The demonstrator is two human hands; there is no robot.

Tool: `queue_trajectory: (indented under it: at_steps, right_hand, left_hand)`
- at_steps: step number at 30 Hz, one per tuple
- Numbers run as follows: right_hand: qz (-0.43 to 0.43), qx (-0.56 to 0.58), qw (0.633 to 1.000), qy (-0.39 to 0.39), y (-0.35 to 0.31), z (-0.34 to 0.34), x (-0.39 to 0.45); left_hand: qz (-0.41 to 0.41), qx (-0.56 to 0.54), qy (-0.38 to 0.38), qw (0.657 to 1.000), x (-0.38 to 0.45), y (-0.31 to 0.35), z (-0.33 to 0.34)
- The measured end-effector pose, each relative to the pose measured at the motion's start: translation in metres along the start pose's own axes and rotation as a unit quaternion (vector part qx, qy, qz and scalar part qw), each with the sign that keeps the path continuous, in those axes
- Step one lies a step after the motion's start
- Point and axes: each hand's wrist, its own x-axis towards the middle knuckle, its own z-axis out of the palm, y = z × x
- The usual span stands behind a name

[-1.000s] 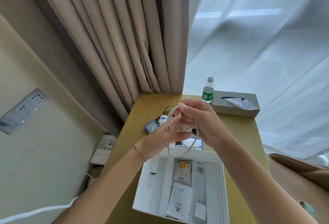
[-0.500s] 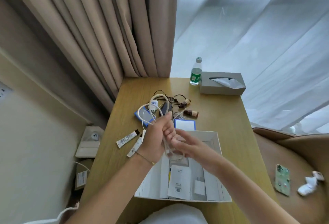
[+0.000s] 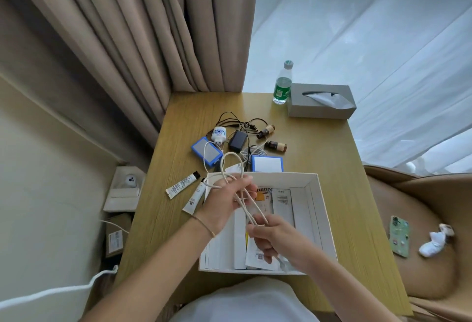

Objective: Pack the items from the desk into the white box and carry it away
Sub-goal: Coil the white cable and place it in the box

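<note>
The open white box [image 3: 324,209] sits on the wooden desk [image 3: 319,148] in front of me, with several flat packets inside. Above it, my left hand [image 3: 224,201] pinches a looped white cable [image 3: 231,165]. My right hand [image 3: 270,237] grips the same cable's strands lower down, over the box. Behind the box lie a white charger plug [image 3: 219,135], a black adapter [image 3: 237,140], two blue-edged boxes [image 3: 207,151] [image 3: 267,163], two brown bottles [image 3: 275,145] and two white tubes [image 3: 181,185].
A water bottle [image 3: 283,84] and a grey tissue box [image 3: 320,102] stand at the desk's far edge. Curtains hang behind. A tan seat at right holds a phone [image 3: 399,234] and a white toy [image 3: 435,241]. Boxes sit on the floor at left.
The view tilted down, so the whole desk shows. My hands came down from in front of the curtain to just above the box, and the right hand slid down the cable.
</note>
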Motion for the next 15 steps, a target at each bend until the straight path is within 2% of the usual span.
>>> queue_trajectory:
  at_steps: [2, 3, 6, 10, 12, 15]
  right_hand:
    - [0.026, -0.006, 1.0, 0.005, 0.005, -0.001, 0.005]
    - [0.041, -0.011, 0.999, 0.009, 0.008, -0.003, 0.008]
    - [0.081, -0.032, 0.996, 0.033, 0.02, -0.008, 0.018]
    - [0.115, -0.052, 0.988, 0.086, 0.035, -0.022, 0.028]
    - [0.129, -0.071, 0.984, 0.101, 0.04, -0.033, 0.031]
    - [0.138, -0.095, 0.977, 0.135, 0.042, -0.048, 0.035]
  left_hand:
    - [-0.043, -0.075, -0.044, 0.995, 0.001, 0.005, -0.011]
    - [-0.052, -0.071, -0.056, 0.995, 0.003, 0.007, -0.017]
    - [-0.042, 0.055, -0.021, 0.997, 0.005, 0.012, -0.028]
    - [-0.017, 0.105, 0.046, 0.993, 0.006, 0.013, -0.033]
    - [0.011, 0.183, 0.044, 0.982, 0.006, 0.009, -0.033]
    - [0.038, 0.319, 0.013, 0.947, 0.004, -0.005, -0.03]
